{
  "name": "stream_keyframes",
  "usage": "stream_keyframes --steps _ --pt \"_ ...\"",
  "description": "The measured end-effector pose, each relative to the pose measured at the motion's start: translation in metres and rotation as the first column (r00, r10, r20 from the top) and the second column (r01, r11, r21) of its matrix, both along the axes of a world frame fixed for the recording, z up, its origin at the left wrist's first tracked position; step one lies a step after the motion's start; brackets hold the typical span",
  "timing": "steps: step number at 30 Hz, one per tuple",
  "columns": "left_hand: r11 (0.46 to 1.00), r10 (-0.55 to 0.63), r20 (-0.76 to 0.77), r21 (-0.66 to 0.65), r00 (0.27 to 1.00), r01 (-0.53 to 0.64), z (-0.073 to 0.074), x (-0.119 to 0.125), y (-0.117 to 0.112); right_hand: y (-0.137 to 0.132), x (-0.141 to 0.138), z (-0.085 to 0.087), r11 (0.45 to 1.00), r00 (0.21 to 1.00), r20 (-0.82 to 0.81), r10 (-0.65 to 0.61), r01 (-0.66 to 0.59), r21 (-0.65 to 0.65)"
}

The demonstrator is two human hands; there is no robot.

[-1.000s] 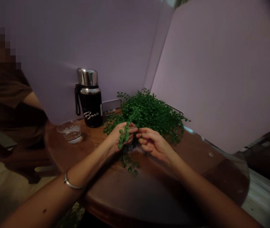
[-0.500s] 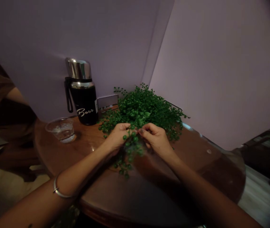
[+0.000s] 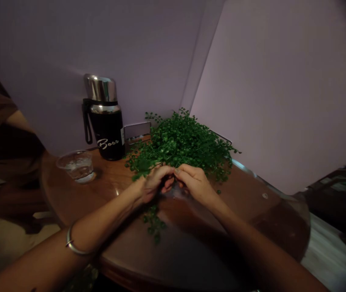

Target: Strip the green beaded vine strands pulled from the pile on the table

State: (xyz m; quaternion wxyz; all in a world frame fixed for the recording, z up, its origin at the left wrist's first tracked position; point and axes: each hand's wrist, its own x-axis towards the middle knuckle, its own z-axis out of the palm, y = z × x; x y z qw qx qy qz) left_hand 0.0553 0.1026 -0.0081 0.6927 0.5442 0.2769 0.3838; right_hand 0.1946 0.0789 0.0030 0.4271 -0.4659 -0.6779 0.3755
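**Hands Closed Together Before Leafy Plant**

The left hand [image 3: 155, 183] and right hand [image 3: 195, 185] curled closed, fingertips touching, just in front of a green plant [image 3: 179, 146] on the wooden table [image 3: 69, 194]. A sprig [image 3: 154, 221] hung below them; whether the fingers gripped it could not be told. A black bottle [image 3: 106, 138] and a glass [image 3: 77, 166] stood nearby.

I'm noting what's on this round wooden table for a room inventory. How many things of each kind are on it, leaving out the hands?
Black insulated flask with steel cap: 1
Clear drinking glass: 1
Small-leaved green plant: 1
Flat silver-framed panel: 1
Total: 4
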Motion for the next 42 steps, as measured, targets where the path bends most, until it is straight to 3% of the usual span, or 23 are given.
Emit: stream_keyframes --steps 3,6,10,14,21,25,28,31,34,37,42 --pt "0.984 -0.019 0.113 -0.174 0.993 0.039 0.000 -0.004 0.008 -0.004 -0.002 0.002 0.983 0.992 -0.048 0.117 -0.122 -0.136" --pt "0.954 0.005 0.220 -0.295 0.975 0.062 0.005 -0.013 0.017 -0.006 -0.004 0.001 0.929 0.970 -0.159 0.186 -0.226 -0.292" --pt "0.949 -0.065 0.276 -0.279 0.959 0.145 0.008 -0.019 0.019 0.000 -0.004 -0.003 0.884 0.892 -0.451 0.020 -0.227 -0.409" --pt "0.966 -0.066 0.207 -0.232 0.976 0.115 0.004 -0.011 0.011 0.004 -0.003 -0.005 0.916 0.833 -0.553 -0.018 -0.207 -0.342" --pt "0.997 -0.005 -0.006 -0.078 1.000 0.004 0.003 -0.009 0.004 0.002 -0.004 -0.005 0.950 0.882 -0.464 -0.080 -0.073 -0.303" --pt "0.994 0.009 -0.023 -0.109 1.000 -0.012 0.001 -0.011 0.007 0.006 0.000 -0.005 0.940 0.919 -0.387 -0.074 -0.065 -0.335" --pt "0.986 -0.048 0.090 -0.156 0.995 0.061 0.002 -0.012 0.009 0.008 0.006 -0.002 0.927 0.933 -0.359 0.034 -0.164 -0.337" --pt "0.972 -0.118 0.200 -0.179 0.973 0.154 0.005 -0.017 0.012 0.007 0.013 0.001 0.882 0.905 -0.375 0.201 -0.334 -0.334" --pt "0.982 -0.031 0.295 -0.168 0.955 0.084 0.010 -0.028 0.019 0.004 0.016 0.004 0.817 0.857 -0.417 0.304 -0.460 -0.348" --pt "0.989 0.048 0.286 -0.151 0.957 -0.005 0.013 -0.032 0.023 0.004 0.014 0.005 0.812 0.839 -0.492 0.232 -0.445 -0.377" --pt "0.996 0.014 0.050 -0.091 0.999 -0.009 0.009 -0.018 0.013 0.006 0.006 0.002 0.893 0.801 -0.598 0.036 -0.294 -0.340"
